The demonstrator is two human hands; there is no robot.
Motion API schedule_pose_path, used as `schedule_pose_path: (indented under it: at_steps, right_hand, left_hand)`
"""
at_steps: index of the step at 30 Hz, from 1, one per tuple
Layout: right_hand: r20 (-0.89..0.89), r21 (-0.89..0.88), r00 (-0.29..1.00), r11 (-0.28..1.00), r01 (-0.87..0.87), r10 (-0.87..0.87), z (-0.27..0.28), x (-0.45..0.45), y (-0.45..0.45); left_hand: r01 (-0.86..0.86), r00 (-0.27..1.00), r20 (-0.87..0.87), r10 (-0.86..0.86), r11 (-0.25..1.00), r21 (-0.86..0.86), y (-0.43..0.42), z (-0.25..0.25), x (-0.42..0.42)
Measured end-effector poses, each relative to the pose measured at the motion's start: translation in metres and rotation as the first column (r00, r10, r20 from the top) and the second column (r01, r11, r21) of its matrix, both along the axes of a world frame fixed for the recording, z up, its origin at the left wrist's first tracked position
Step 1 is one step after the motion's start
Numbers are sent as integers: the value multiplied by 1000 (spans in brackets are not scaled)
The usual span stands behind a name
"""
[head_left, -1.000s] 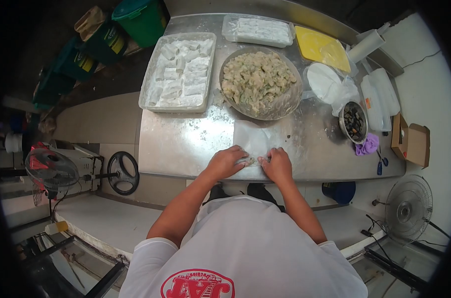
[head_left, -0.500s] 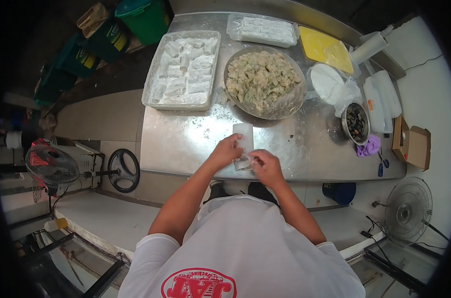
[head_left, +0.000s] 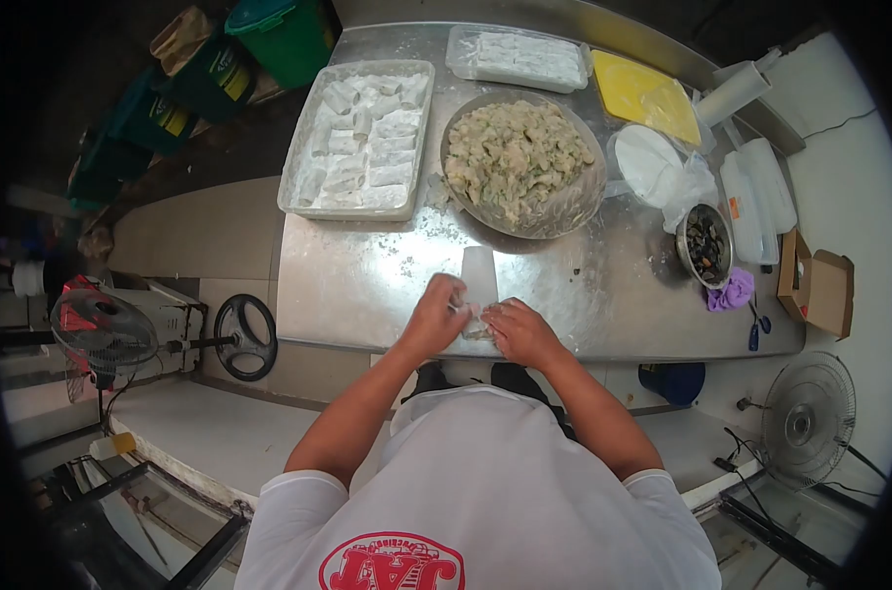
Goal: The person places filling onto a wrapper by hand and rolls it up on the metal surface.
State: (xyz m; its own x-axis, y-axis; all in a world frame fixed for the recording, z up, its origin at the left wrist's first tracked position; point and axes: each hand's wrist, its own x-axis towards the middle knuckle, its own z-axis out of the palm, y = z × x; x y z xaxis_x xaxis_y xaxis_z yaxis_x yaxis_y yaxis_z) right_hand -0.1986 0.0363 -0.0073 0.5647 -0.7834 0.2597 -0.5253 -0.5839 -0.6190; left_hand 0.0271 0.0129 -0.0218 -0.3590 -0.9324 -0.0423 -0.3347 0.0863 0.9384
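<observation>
Near the front edge of the steel table, a thin pale wrapper (head_left: pixel 480 275) lies as a narrow strip, its near end between my hands. My left hand (head_left: pixel 438 313) is at the strip's left side, its fingers curled close to the near end. From the right, my right hand (head_left: pixel 517 328) pinches the near end, where a little filling seems to show. Beyond the strip stands a large metal bowl (head_left: pixel 591 202) of chunky pale filling with green bits. To its left, a plastic tray (head_left: pixel 287 187) holds several white-dusted rolls.
Farther back are a second tray of rolls (head_left: pixel 519 59) and a yellow board (head_left: pixel 642 93). On the right are a white round lid (head_left: pixel 647 162), a small bowl of dark pieces (head_left: pixel 703 244), a purple cloth (head_left: pixel 731 289), scissors (head_left: pixel 755 329), clear containers and an open cardboard box (head_left: pixel 827 285).
The wrapper, spread wider a second ago, is now a narrow strip with its sides folded in. My left hand has moved slightly left and down from the strip since half a second ago.
</observation>
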Motion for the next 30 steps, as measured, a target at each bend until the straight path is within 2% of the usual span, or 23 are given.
schedule_pose_path:
  at_steps: [1, 2, 3, 5, 6, 8, 11, 15, 17, 21, 23, 24, 26, 30]
  right_hand:
    - [-9, 18, 1000, 1000, -3, 4, -1, 0, -1]
    - [-16, 38, 1000, 999, -9, 10, -2, 0, -1]
    - [-14, 41, 1000, 999, -12, 12, -3, 1, 0]
    - [-31, 108, 1000, 994, 1, 2, -2, 0, -3]
    - [-32, 106, 999, 994, 0, 3, 4, 2, -3]
    - [71, 0, 996, 998, 61, -61, 16, 8, 2]
    - [11, 34, 995, 995, 98, -98, 3, 9, 4]
    - [-35, 59, 992, 991, 124, -122, -8, 11, -5]
    - [-42, 69, 989, 987, 147, -144, -10, 12, -9]
    - [85, -13, 976, 979, 202, -200, 3, 18, -12]
    - [-35, -37, 985, 985, 170, -171, 8, 17, -9]
    - [-35, -37, 985, 985, 170, -171, 3, 16, -9]
    - [-115, -68, 977, 982, 174, -181, -9, 14, -12]
    - [-115, -35, 982, 988, 148, -151, -5, 11, -20]
  left_hand:
    - [110, 993, 56, -107, 993, -47, 5, 0, 6]
    - [239, 970, 159, -186, 865, -441, 7, -3, 9]
    - [238, 970, 160, -185, 867, -438, 10, 0, 11]
    - [418, 895, 316, -315, 838, -351, 10, 7, 13]
    - [416, 896, 315, -312, 838, -353, 8, 10, 12]
    - [332, 903, 300, -307, 943, -35, 1, 15, 8]
    - [315, 923, 223, -314, 948, 32, -11, 19, 11]
    - [315, 938, 169, -304, 948, -39, -15, 29, 10]
    - [293, 949, 185, -255, 929, -225, -18, 14, 10]
    - [234, 955, 213, -207, 966, -111, -24, 15, 4]
    - [210, 950, 253, -182, 974, -90, -26, 16, 0]
    - [210, 950, 253, -182, 974, -89, -26, 16, -1]
    - [162, 961, 251, -120, 974, -157, -26, 17, -3]
    - [193, 971, 183, -155, 957, -217, -27, 19, 1]
